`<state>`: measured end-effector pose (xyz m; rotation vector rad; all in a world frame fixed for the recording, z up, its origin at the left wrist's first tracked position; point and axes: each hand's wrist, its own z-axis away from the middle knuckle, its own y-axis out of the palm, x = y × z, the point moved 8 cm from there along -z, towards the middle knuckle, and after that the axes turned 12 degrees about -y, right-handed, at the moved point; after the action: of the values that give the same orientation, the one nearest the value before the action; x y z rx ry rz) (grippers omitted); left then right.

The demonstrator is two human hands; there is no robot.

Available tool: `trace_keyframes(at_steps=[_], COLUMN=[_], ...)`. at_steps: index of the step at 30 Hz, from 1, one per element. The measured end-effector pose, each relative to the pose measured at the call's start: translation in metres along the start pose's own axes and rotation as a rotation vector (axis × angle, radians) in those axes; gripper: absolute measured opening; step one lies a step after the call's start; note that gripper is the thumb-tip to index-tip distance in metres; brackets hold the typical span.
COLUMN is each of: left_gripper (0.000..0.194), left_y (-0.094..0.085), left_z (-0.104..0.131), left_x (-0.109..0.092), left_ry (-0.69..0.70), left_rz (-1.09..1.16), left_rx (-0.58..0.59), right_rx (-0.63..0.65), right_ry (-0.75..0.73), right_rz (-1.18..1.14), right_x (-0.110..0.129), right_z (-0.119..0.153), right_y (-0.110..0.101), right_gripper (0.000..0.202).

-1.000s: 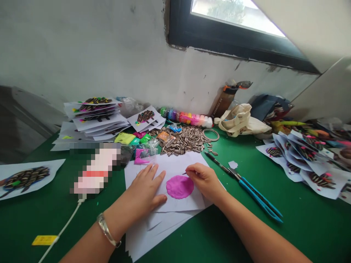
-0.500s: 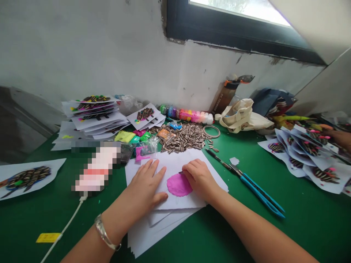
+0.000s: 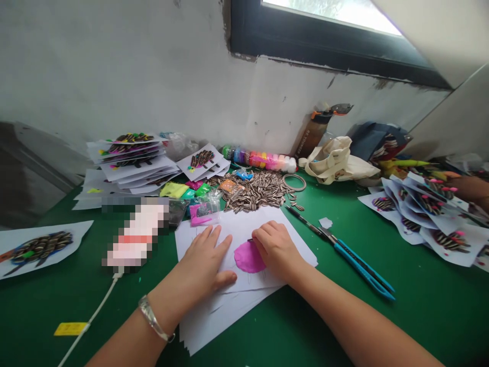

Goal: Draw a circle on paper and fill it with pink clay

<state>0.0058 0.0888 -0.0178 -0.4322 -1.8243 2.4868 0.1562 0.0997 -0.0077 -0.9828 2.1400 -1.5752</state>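
Pixel-blurred object [image 3: 135,234] beside left hand [image 3: 204,262]

Green table [image 3: 420,316] set against the wall. Laid on it: white paper stack [image 3: 233,311] at centre, sunflower seed pile [image 3: 254,191] behind, blue-handled scissors [image 3: 357,267] to the right, finished seed pictures stacked far left [image 3: 130,158] and spread far right [image 3: 428,214], cloth bag [image 3: 336,163], yellow tag [image 3: 71,329].

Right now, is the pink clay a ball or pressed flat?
Pressed flat: the pink clay lies as a thin disc on the white paper.
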Motion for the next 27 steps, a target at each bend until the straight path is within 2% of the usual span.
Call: trace_keyframes(at_steps=[15,20,24,27], left_gripper=[0.076,0.078,0.077,0.076], left_y=[-0.001,0.000,-0.002,-0.004], left_z=[0.000,0.000,0.001,0.002], left_x=[-0.002,-0.002,-0.003,-0.005], left_ry=[-0.034,-0.043,-0.038,-0.046], left_rz=[0.035,0.007,-0.008,0.003], left_rx=[0.059,0.078,0.080,0.095], right_rx=[-0.027,-0.004,-0.024,-0.007], right_ry=[0.065,0.016,0.050,-0.003], right_rz=[-0.038,-0.026,0.032,0.034], right_x=[-0.008,-0.006,-0.010,-0.006], right_z=[0.004,0.006,0.008,0.008], right_y=[-0.003,-0.004,-0.008,-0.008], right_gripper=[0.018,0.018,0.019,0.018])
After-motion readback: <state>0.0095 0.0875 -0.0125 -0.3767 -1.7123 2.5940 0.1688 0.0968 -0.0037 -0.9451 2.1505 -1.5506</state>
